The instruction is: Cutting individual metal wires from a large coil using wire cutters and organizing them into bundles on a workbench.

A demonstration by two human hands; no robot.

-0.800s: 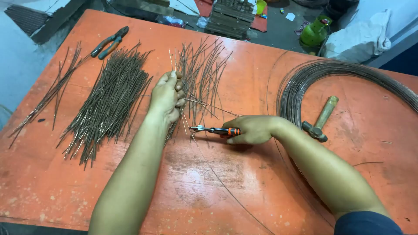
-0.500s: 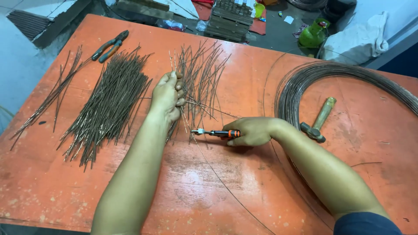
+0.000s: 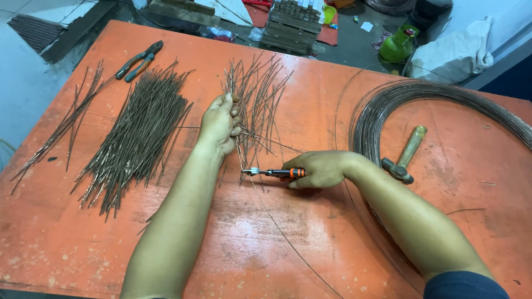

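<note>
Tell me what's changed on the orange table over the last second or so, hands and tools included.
Almost nothing. The right hand holds the orange-handled cutters at the same spot, tip toward the wire. The left hand stays clamped on the fanned wire bundle. The big pile of cut wires, wire coil, hammer and pliers haven't moved.

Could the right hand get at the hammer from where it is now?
Probably yes. The right hand holds orange-handled pliers, so it would have to put them down first. The hammer lies just to its right on bare table, beside the wire coil, with nothing on it.
</note>
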